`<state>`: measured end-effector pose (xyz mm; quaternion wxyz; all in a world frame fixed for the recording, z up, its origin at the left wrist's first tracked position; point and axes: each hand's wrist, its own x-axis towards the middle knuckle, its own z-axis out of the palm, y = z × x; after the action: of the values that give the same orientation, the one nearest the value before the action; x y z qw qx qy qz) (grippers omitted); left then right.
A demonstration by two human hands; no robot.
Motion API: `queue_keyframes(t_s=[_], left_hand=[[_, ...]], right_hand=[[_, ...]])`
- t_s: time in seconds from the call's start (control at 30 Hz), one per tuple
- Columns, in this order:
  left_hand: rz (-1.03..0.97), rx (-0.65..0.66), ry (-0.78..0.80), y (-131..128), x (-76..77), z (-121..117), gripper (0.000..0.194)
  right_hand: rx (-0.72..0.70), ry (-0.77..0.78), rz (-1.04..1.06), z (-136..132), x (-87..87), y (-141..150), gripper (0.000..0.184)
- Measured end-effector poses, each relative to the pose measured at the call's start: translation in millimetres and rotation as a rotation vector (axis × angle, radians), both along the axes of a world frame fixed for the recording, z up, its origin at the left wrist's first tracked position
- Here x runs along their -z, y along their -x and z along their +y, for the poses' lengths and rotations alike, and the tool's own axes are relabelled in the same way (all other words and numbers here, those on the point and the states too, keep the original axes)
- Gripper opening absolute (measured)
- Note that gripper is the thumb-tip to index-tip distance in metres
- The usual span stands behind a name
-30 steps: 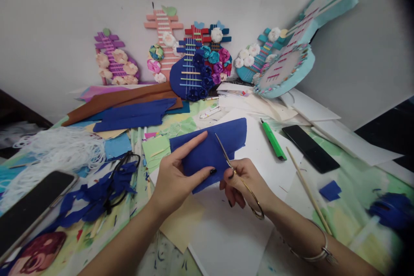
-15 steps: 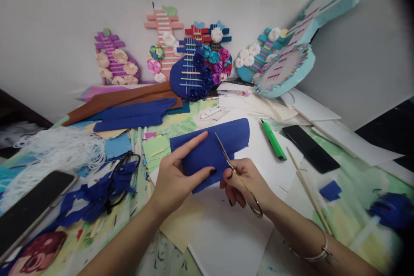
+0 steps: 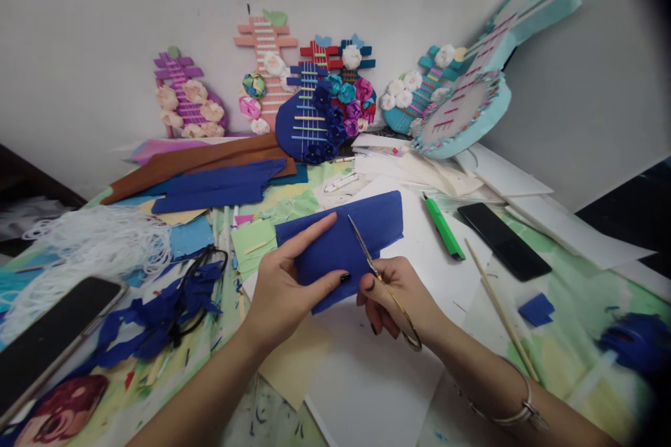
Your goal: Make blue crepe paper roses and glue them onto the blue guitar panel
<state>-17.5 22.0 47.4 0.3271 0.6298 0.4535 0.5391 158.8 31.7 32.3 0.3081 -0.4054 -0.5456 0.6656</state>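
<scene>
My left hand (image 3: 286, 276) holds a folded sheet of blue crepe paper (image 3: 328, 251), thumb on the near face and index finger along its top. My right hand (image 3: 395, 297) grips gold-handled scissors (image 3: 391, 295). Their blades lie across the front of the blue paper, pointing up and left; whether any paper sits between them I cannot tell. The lower fingers of my right hand curl beneath the handles. Under both hands are sheets of white paper (image 3: 367, 377) and a yellowish paper (image 3: 293, 367).
A green cutter (image 3: 443, 227), a black phone (image 3: 504, 241) and a wooden stick (image 3: 500, 311) lie to the right. Blue scraps (image 3: 152, 314), white cord (image 3: 105, 244) and another phone (image 3: 55, 339) are at left. Decorated paper guitars (image 3: 309, 112) lean along the wall.
The scissor handles have shifted very slightly left. The blue paper's right end has moved a little; both hands otherwise keep their places.
</scene>
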Motion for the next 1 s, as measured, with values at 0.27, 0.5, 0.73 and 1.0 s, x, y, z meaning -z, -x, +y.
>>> queue_keyframes(t_s=[0.27, 0.5, 0.73, 1.0], left_hand=[[0.011, -0.004, 0.002, 0.4, -0.7, -0.4, 0.059], [0.02, -0.018, 0.011, -0.9, -2.5, 0.3, 0.062], [0.009, 0.015, 0.029, -0.7, -0.2, 0.0, 0.072], [0.05, 0.029, 0.025, -3.5, 2.5, 0.0, 0.074]], right_hand=[[0.0, 0.004, -0.003, -0.7, -0.9, -0.5, 0.051], [-0.029, -0.032, -0.01, -0.7, 1.4, -0.9, 0.056], [-0.036, -0.106, 0.001, -1.9, -1.1, -1.4, 0.065], [-0.011, -0.102, 0.046, -0.7, 5.6, -3.6, 0.061]])
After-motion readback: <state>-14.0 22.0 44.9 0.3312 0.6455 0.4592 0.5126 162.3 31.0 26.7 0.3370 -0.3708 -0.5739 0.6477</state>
